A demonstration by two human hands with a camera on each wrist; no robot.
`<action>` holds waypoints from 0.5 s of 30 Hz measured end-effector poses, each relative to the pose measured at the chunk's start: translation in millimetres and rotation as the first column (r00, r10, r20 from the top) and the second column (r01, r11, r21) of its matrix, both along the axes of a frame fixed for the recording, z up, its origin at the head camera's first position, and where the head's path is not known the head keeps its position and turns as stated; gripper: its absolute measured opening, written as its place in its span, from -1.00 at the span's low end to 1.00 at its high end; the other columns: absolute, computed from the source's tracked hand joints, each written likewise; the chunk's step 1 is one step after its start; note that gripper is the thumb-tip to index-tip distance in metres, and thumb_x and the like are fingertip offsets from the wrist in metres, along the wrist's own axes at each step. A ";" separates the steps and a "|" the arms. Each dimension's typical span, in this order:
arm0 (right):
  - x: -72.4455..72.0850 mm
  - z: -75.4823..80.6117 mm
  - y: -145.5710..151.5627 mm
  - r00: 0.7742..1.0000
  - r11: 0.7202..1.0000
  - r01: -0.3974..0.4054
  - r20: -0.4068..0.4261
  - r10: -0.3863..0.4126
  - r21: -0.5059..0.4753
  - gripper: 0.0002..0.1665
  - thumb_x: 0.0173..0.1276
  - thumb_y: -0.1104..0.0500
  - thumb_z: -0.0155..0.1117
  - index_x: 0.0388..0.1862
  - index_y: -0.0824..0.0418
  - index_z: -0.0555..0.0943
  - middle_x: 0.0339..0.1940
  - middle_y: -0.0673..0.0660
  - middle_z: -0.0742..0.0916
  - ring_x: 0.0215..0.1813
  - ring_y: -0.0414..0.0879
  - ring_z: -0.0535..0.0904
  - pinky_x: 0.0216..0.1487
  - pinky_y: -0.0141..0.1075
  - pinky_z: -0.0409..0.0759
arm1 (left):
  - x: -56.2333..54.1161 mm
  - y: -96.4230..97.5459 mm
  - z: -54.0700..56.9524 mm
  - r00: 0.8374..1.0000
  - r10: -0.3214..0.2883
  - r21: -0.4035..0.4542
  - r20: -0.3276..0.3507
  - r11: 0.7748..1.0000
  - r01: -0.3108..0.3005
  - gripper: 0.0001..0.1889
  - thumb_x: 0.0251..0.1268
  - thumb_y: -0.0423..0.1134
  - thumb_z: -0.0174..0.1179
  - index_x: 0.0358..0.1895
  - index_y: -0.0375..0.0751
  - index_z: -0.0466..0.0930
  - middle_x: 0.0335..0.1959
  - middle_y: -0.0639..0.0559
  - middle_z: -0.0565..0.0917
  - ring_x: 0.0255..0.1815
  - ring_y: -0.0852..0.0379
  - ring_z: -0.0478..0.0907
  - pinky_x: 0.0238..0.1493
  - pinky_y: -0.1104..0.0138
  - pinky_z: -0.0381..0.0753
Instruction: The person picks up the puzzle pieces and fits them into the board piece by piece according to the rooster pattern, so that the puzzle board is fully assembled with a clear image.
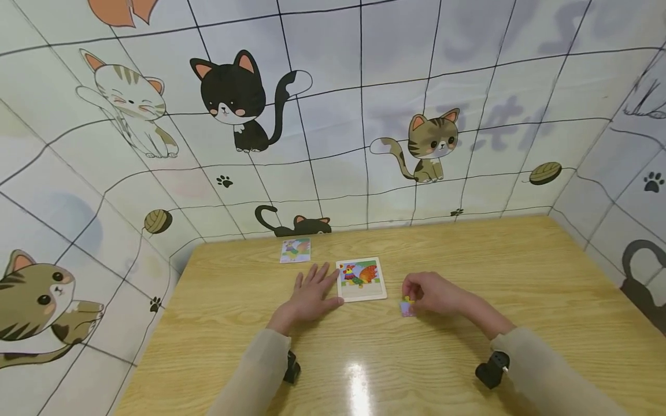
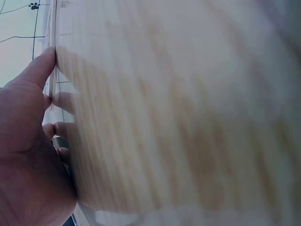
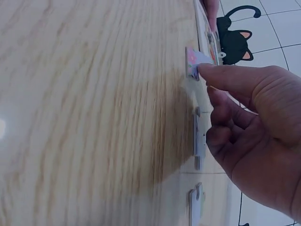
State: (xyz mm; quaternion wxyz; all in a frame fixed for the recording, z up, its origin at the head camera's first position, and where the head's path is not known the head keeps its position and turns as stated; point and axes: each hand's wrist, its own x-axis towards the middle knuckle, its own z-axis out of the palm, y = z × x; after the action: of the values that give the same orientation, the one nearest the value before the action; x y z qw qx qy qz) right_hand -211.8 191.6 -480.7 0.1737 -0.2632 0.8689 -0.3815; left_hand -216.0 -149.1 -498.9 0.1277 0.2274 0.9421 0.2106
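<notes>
A jigsaw puzzle in a pale wooden frame (image 1: 384,286) lies on the table, its rooster picture partly filled in and bare wood showing along its near side. My left hand (image 1: 309,297) rests flat on the table with fingers spread. Its thumb and index finger touch the frame's left edge; in the left wrist view the left hand (image 2: 23,136) shows its palm side. To the right of the frame, my right hand (image 1: 437,293) pinches a purple puzzle piece (image 1: 407,309) between thumb and fingertips. The right wrist view shows this piece (image 3: 192,60) tilted at the thumb tip.
Behind the left hand lies a card with a rooster picture (image 1: 295,250). In the right wrist view, one puzzle piece (image 3: 197,139) lies below the right hand and another piece (image 3: 195,207) nearer the bottom. A cat-patterned cloth wall (image 1: 338,127) borders the wooden table (image 1: 494,254).
</notes>
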 end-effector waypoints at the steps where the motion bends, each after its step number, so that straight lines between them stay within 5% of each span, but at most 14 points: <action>1: 0.1 0.7 -0.2 1.000 1.000 0.000 0.001 0.000 -0.015 -0.71 0.17 0.40 0.51 -0.23 0.19 0.59 -0.37 0.00 0.63 -0.28 -0.11 0.52 -0.26 -0.31 0.53 | -0.1 0.3 0.0 1.000 -0.001 -0.004 0.000 1.000 0.001 -0.22 0.54 0.16 0.09 0.66 -0.03 0.09 0.69 -0.15 -0.08 0.67 -0.26 -0.30 0.50 -0.30 -0.35; 15: -5.7 2.6 -26.2 0.993 0.984 -0.062 0.092 0.078 -0.167 -0.90 0.35 0.39 0.33 -0.18 0.32 0.60 -0.41 0.03 0.63 -0.36 -0.14 0.47 -0.32 -0.34 0.46 | -1.2 1.0 0.2 1.000 0.005 -0.006 0.006 1.000 -0.005 -0.21 0.52 0.17 0.11 0.66 -0.04 0.10 0.69 -0.15 -0.07 0.67 -0.25 -0.29 0.50 -0.30 -0.35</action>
State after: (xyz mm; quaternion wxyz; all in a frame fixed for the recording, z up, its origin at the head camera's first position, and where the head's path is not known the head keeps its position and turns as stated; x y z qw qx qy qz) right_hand -217.5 165.4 -478.1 0.2074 -0.2879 0.8152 -0.4577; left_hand -217.1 -148.1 -498.7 0.1308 0.2241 0.9429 0.2088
